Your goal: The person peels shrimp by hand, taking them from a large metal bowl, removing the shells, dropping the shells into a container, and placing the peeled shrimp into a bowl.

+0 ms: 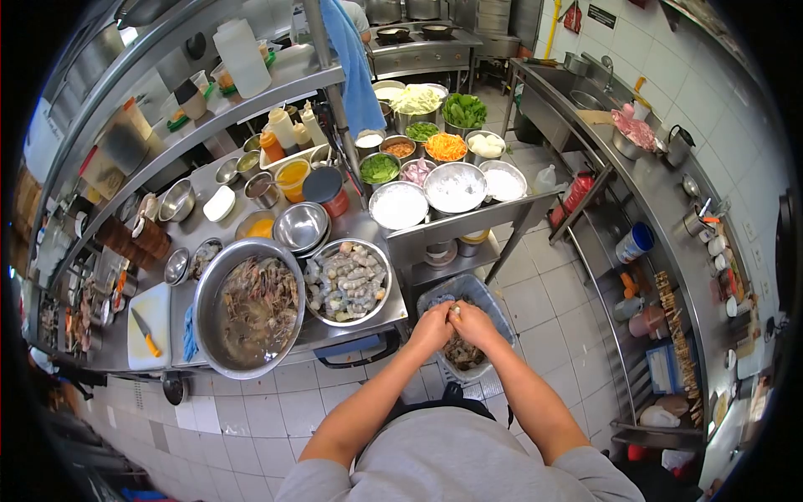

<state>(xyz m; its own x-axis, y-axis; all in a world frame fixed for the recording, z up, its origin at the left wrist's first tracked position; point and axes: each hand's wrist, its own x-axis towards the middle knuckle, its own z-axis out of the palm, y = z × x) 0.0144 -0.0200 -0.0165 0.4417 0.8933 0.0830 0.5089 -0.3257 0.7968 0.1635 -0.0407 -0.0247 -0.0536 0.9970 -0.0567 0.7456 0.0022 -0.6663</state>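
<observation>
My left hand and my right hand meet over a grey plastic bin, fingers closed together. Pinched between them is a small greyish piece, apparently a shrimp, mostly hidden by the fingers. Inside the bin lies a pile of dark shrimp shells and scraps. To the left of my hands, a steel bowl of grey raw shrimp stands at the counter's corner. Beside it, a large steel basin tilts slightly, holding brownish shrimp heads and shells in murky liquid.
A knife with an orange handle lies on a white cutting board. Behind the bin stands a steel prep station with several containers of vegetables and white powder. A steel counter with shelves runs along the right wall.
</observation>
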